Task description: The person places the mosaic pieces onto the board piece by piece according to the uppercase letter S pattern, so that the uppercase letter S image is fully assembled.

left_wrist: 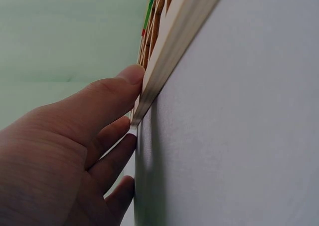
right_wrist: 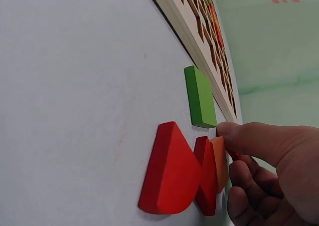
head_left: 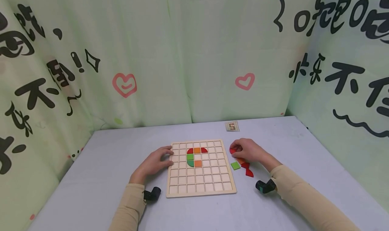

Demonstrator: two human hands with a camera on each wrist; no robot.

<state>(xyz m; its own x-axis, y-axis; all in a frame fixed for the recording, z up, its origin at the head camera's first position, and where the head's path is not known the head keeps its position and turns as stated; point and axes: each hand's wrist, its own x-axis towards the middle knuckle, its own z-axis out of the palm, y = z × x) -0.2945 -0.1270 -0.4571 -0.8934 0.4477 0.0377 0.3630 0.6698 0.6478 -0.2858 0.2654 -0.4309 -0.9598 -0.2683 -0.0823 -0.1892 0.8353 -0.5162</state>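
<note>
A wooden grid board [head_left: 179,188] lies on the table, with red, orange and green pieces set in several of its upper cells. My left hand [head_left: 156,161] touches the board's left edge; in the left wrist view the thumb [left_wrist: 112,99] lies against its side and the other fingers are extended. To the right of the board, my right hand [head_left: 249,150] pinches a red piece [head_left: 232,151], mostly covered by the fingers. Close below that hand are a green square piece [head_left: 235,165], an orange piece [right_wrist: 220,163] and two red pieces, the nearer a rounded red piece [right_wrist: 172,173].
A small patterned card [head_left: 232,126] lies near the table's back edge. White cloth [head_left: 115,163] covers the table, and a pale green curtain [head_left: 182,55] with writing and hearts hangs behind and at the sides. Each wrist wears a black camera [head_left: 265,186].
</note>
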